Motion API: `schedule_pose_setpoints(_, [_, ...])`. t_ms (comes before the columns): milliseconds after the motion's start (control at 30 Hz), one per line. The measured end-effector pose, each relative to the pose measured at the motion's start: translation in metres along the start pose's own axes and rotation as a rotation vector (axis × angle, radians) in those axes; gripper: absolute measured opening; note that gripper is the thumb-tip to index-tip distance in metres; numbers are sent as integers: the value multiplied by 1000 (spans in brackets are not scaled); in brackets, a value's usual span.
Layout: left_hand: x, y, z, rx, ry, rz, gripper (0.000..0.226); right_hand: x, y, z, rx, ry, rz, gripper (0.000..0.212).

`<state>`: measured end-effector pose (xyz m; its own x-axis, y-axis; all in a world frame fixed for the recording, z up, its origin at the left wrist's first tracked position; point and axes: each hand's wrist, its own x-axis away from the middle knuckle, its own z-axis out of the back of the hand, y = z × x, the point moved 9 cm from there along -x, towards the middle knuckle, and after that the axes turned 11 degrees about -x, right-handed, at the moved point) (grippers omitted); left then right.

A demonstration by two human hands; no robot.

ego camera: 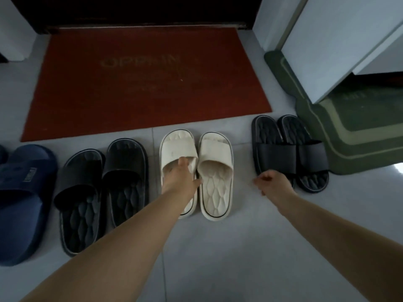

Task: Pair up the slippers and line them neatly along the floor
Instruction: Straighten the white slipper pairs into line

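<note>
Left hand (182,173) reaches under the cream slipper (174,147) strap, grip unseen; right hand (272,182) hangs loosely curled, empty, with bare floor (242,192) between them and a mat (139,94) beyond reading, blurrily, OPPEIN.

1. Bare grey tiled floor (239,247) lies open on the near side of the slipper row.
2. A free strip of tile separates the cream quilted rubber slipper pair (216,177) from the black ribbed slide pair (281,156) at right.
3. That black pair lies against the dark green bordered mat (353,147), overhung by a white cabinet panel (349,51).
4. Only a narrow gap divides the cream pair from the black quilted slipper pair (122,175) leftward.
</note>
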<state>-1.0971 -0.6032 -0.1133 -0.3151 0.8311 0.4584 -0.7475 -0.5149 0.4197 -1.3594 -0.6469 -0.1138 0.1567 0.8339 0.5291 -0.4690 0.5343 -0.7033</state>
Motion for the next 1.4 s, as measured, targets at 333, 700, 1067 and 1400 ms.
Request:
schedule_pose_setpoints(333, [-34,19,-18,-249,46,-45,41,-76,-30,106,1070,71,302,102])
schedule_pose_setpoints(700, [-41,22,-18,-189,185,-25,36,-74,-37,53,827,-414,261,54])
schedule_pose_setpoints(1067, [-43,19,-21,-126,167,-45,36,-32,-25,112,-378,138,65,14])
schedule_pose_setpoints(1400, [-43,14,-24,-74,86,-55,37,-60,3,40,-787,-10,-189,60])
